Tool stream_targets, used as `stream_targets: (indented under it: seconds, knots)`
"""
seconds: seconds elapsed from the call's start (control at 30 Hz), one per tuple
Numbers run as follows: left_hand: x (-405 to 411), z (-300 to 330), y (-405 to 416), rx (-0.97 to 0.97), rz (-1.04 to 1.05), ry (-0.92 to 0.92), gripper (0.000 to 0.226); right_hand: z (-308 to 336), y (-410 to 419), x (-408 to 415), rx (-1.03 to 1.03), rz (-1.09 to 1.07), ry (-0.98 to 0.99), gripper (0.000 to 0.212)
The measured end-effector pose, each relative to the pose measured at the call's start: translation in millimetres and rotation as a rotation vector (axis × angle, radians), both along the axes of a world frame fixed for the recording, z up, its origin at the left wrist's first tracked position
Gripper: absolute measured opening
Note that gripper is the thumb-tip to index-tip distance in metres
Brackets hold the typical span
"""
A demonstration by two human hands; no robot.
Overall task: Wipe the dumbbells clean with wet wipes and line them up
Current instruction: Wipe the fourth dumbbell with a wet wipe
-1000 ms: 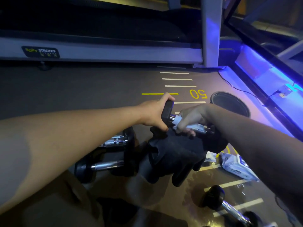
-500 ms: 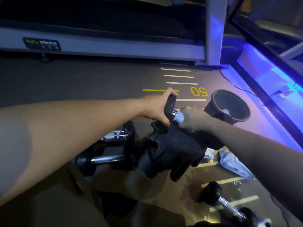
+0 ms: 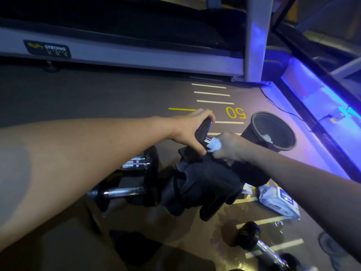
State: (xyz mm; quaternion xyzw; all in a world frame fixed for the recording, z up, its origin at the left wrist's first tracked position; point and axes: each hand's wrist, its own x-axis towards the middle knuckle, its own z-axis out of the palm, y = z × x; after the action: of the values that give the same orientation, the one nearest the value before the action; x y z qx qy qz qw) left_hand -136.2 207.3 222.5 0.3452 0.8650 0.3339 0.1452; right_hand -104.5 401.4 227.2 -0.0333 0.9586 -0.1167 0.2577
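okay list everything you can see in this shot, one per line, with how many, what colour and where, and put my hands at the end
held dumbbell: one, black head and chrome bar, middle of view
wet wipe: one, white, wrapped on the held bar
dumbbells on the floor: two with black heads and chrome bars to the left, one at lower right
dark fabric: one bundle, black, under the hands
wipes pack: one, white with blue label, on the floor at right
bin: one, black, tipped toward the camera at right, something white inside
treadmill: one, grey frame, along the top
floor markings: white and yellow lines, yellow 50
left hand: grip on the dumbbell head
right hand: grip on the wipe around the bar
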Motion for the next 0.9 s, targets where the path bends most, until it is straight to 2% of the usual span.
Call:
stream_targets:
  seconds: [0.3, 0.43, 0.5, 0.57, 0.67, 0.73, 0.9]
  knots:
    - [3.0, 2.6, -1.8, -0.066, 0.028, 0.031, 0.088, 29.4, 13.8, 5.9, 0.445, 0.192, -0.128, 0.015]
    - [2.4, 2.3, -0.9, -0.05, 0.044, 0.015, 0.089, 33.9, 22.2, 5.7, 0.841, 0.393, -0.043, 0.033]
    - [1.6, 1.8, -0.8, -0.044, 0.042, 0.014, 0.09, 35.5, 29.3, 9.9, 0.909, 0.43, -0.032, 0.035]
    - [1.9, 1.2, -1.1, -0.037, 0.034, 0.014, 0.089, 39.8, 34.2, 10.3, 0.861, 0.444, -0.085, 0.045]
    - [2.1, 0.5, -2.5, -0.034, 0.033, 0.0, 0.087, 51.6, 40.7, 2.4, 0.606, 0.291, -0.212, 0.091]
    - [1.5, 0.4, -3.9, -0.034, 0.042, -0.008, 0.088, 59.1, 45.1, -1.0, 0.441, 0.215, -0.232, 0.106]
    - [2.3, 2.3, -4.9, -0.04, 0.052, -0.002, 0.088, 65.5, 35.2, 6.4, 0.157, 0.191, -0.027, 0.063]
